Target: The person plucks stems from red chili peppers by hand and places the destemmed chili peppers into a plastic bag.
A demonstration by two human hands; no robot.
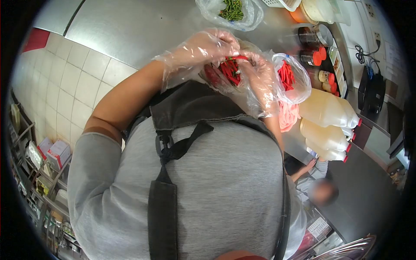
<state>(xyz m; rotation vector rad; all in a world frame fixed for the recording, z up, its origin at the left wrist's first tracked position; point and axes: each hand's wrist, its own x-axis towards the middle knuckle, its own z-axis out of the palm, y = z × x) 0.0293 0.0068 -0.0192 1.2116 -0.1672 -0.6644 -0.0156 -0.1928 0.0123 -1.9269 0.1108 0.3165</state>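
Note:
My left hand (210,45), in a clear plastic glove, is closed with its fingertips at one end of a red chili pepper (239,57). My right hand (261,71), gloved the same way, pinches the pepper's other end. Just below both hands, a clear plastic bag holds a heap of red chilies (230,73), some with green stems. Right of my right hand, another clear bag (303,71) contains red chilies (286,76). Farther back on the steel counter, a third bag (253,19) holds green stems (232,10).
Large jugs of pale yellow liquid (327,106) stand at the right, near a pink bundle (288,116). Behind are red-lidded jars (311,57) and a white basket (284,3). Another person (310,180) is at the lower right. Shelving (47,186) stands at the left.

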